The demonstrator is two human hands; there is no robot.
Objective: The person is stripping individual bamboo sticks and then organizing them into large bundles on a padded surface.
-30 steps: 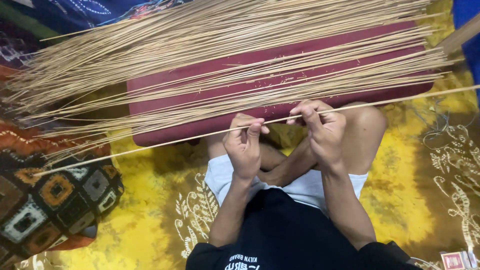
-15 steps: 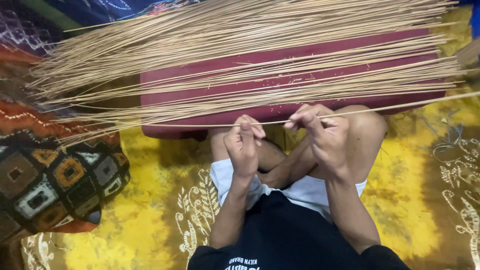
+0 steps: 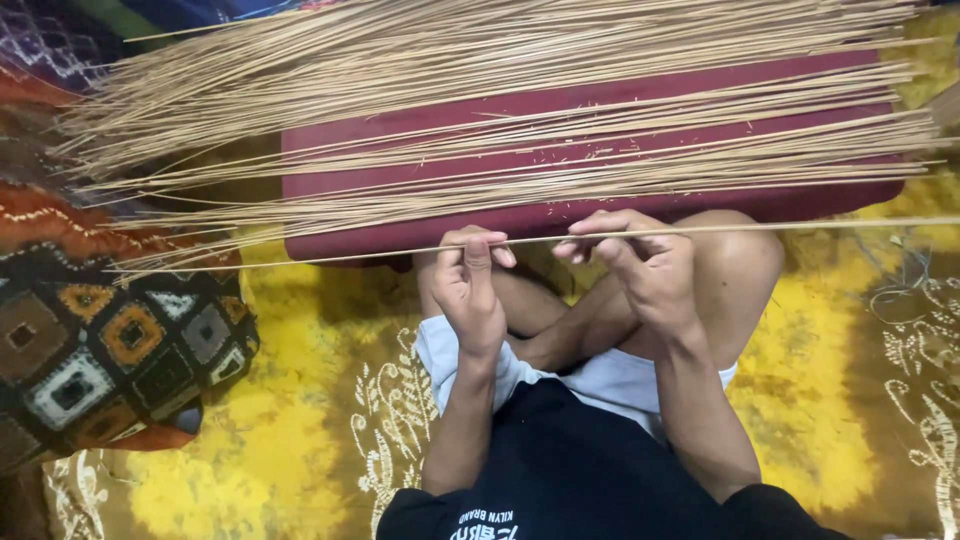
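Note:
I sit cross-legged and hold one long thin tan stick [image 3: 780, 228] level in front of me. My left hand [image 3: 472, 280] pinches it near its middle. My right hand [image 3: 640, 262] pinches the same stick a little further right. The stick reaches from the left, over a patterned cushion, to the right edge of the view. Beyond my hands a big pile of similar thin sticks [image 3: 520, 110] lies spread across a dark red mat [image 3: 560, 215].
A cushion with coloured diamond squares [image 3: 110, 340] lies on the left. A yellow patterned cloth [image 3: 300, 440] covers the floor under me. Dark blue and purple fabric [image 3: 60, 30] shows at the top left.
The view has shifted, so the cushion sits further left and lower. Both hands stay on the single stick, which now lies more level than a second ago.

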